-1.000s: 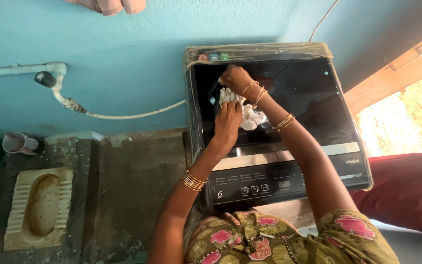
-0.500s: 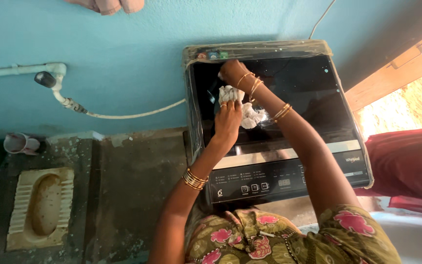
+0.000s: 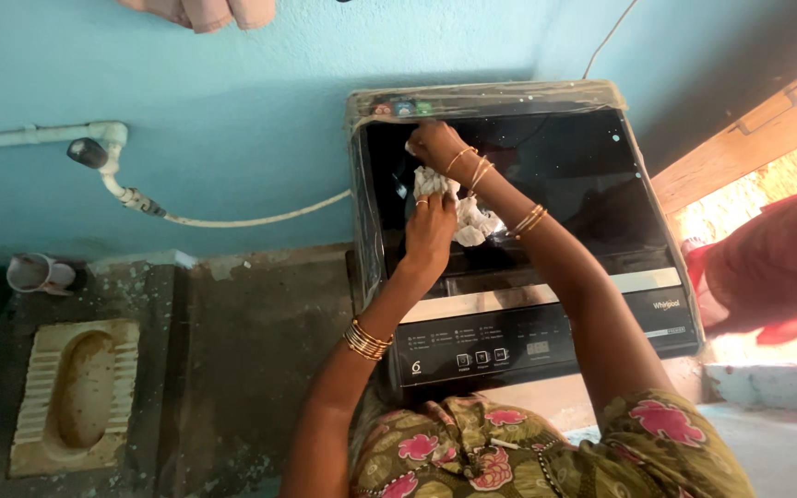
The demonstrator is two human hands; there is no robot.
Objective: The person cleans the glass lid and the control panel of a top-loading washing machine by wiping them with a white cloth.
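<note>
A black top-loading washing machine [image 3: 601,318] stands against a blue wall. A crumpled white cloth [image 3: 469,221] lies on its dark glass lid [image 3: 583,175]. My left hand [image 3: 429,235] rests with fingers bent on the cloth's left part, pressing it to the lid. My right hand [image 3: 435,146] is further back near the lid's rear edge, closed on an upper corner of the same cloth. Both wrists wear gold bangles.
A white hose [image 3: 232,218] runs from a wall pipe and tap [image 3: 94,148] to the machine. A floor toilet pan [image 3: 71,392] and a pink mug [image 3: 34,274] sit on the left. Someone in red clothing [image 3: 772,267] stands at the right by a wooden door frame [image 3: 749,138].
My right hand shifted slightly along the lid's rear with the cloth corner. The person in red moved upward and to the right. My left hand stayed put.
</note>
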